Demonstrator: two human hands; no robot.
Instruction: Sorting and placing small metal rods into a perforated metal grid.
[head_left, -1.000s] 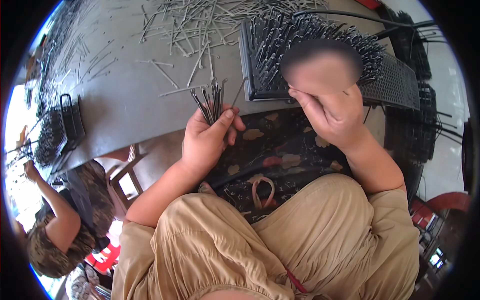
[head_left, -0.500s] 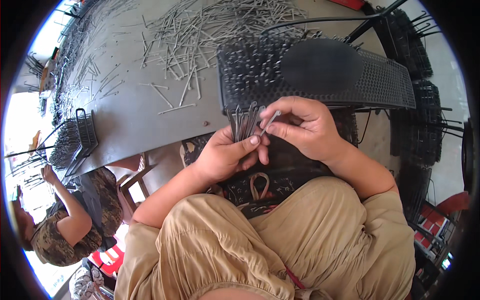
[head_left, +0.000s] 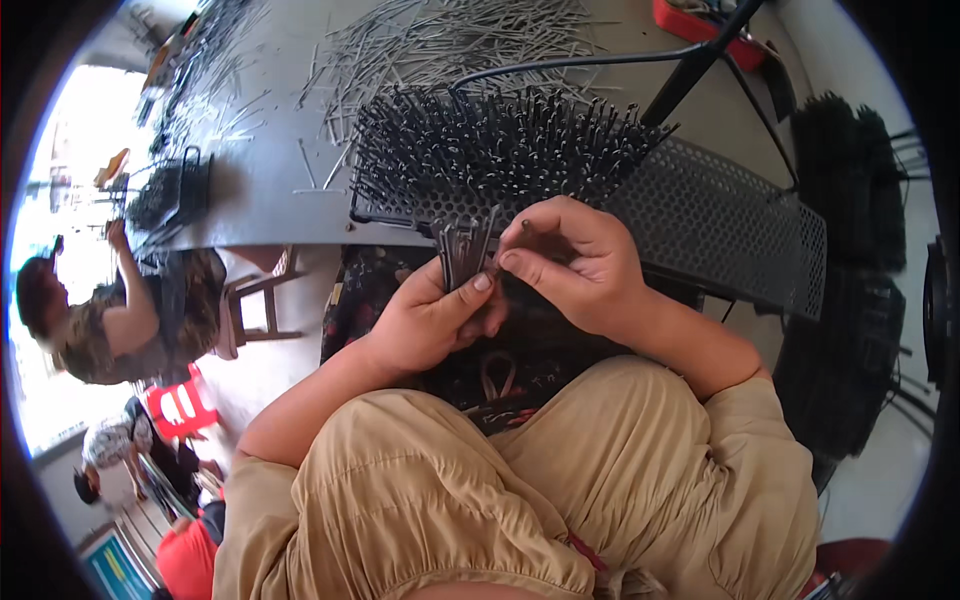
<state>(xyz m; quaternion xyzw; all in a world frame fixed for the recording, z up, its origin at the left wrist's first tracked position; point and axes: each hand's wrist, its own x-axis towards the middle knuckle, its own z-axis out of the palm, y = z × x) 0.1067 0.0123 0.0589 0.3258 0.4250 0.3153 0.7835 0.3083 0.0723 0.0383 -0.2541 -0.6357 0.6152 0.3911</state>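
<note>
My left hand is closed around an upright bundle of thin dark metal pins, their looped tops rising above the thumb. Just right of the bundle, my right hand pinches with thumb and forefinger. A small pin end shows at those fingers, while most of its length is hidden. Right behind both hands stands a perforated metal rack, its left part packed with dark upright pins.
Loose grey pins lie heaped on the metal table. A bent black rod handle arches over the rack. A red tray sits far right. Another person works at the left beside a smaller pin-filled rack. Dark pin stacks stand at right.
The view has shifted, bringing more of the rack and its standing pins into sight. My right fingers have tilted the single pin so that mainly its end shows. My left hand keeps the bundle.
</note>
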